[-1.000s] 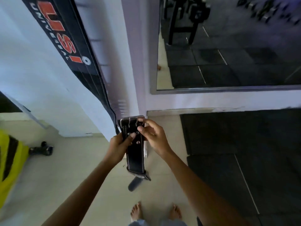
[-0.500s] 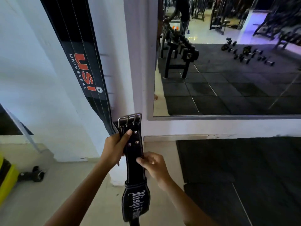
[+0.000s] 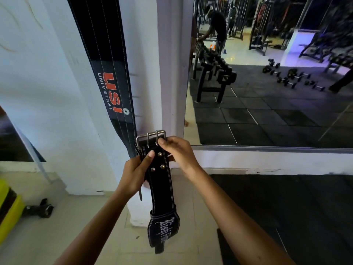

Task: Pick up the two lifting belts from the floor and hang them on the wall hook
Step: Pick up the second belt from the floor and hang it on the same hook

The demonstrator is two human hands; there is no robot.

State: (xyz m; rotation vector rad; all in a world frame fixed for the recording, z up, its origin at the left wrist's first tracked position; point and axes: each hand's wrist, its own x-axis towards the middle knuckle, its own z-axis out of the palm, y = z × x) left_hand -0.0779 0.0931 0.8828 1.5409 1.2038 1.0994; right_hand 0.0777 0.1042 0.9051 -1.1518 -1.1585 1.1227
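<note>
A black leather lifting belt with white stitching hangs straight down in front of me, its silver two-prong buckle on top. My left hand grips its left edge below the buckle. My right hand pinches the belt at the buckle's right side. A second black belt with an orange "USI UNIVERSAL" logo hangs down the white pillar from above the frame, so whatever holds it is out of view. Its lower end passes behind my left hand.
A white pillar stands just ahead, with a large wall mirror to its right reflecting dumbbell racks, loose dumbbells and a person. A yellow object and a dark dumbbell handle lie on the tiled floor at left. Black rubber mats cover the right.
The view has tilted up from the floor toward the wall. My right hand slid down the belt, then returned up to the buckle, and the belt now hangs at full length.
</note>
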